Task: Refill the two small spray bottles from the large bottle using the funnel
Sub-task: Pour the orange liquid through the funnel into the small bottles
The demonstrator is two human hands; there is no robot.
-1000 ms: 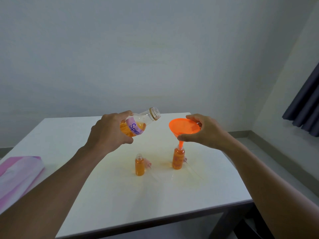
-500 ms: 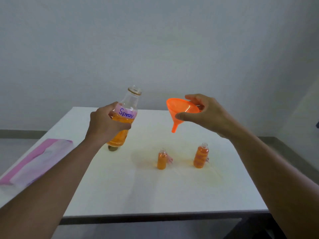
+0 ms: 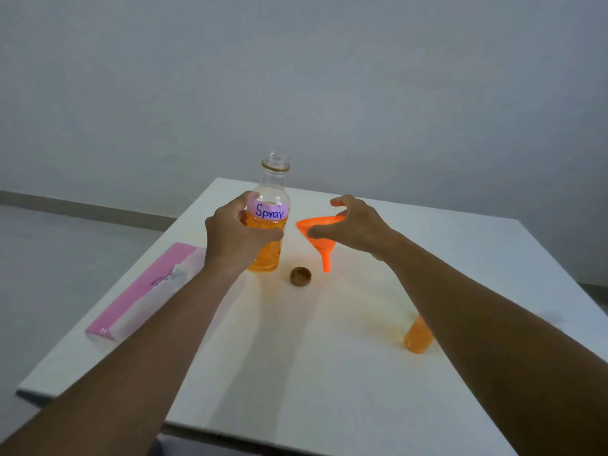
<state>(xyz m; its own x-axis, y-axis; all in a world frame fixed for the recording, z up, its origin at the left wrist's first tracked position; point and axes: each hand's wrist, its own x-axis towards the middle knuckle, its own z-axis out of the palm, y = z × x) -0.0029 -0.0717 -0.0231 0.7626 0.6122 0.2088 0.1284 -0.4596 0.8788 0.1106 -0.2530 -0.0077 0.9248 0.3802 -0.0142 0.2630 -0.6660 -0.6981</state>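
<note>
My left hand [image 3: 235,238] grips the large clear bottle [image 3: 268,225], which stands upright and uncapped on the white table [image 3: 329,373], about half full of orange liquid, with a pink "Spray" label. My right hand [image 3: 353,227] holds the orange funnel [image 3: 320,240] by its rim, spout pointing down just above the table beside the bottle. Its brown cap [image 3: 300,276] lies open side up between bottle and funnel spout. One small spray bottle [image 3: 418,335] full of orange liquid shows under my right forearm, its top hidden. The other small bottle is out of sight.
A pink and white pack [image 3: 144,291] lies along the table's left edge. The table's near edge runs across the bottom, with grey floor to the left and a plain wall behind.
The funnel left the small bottle's neck and moved left and down with my right hand. The large bottle went from tilted to upright on the table. The view swung right.
</note>
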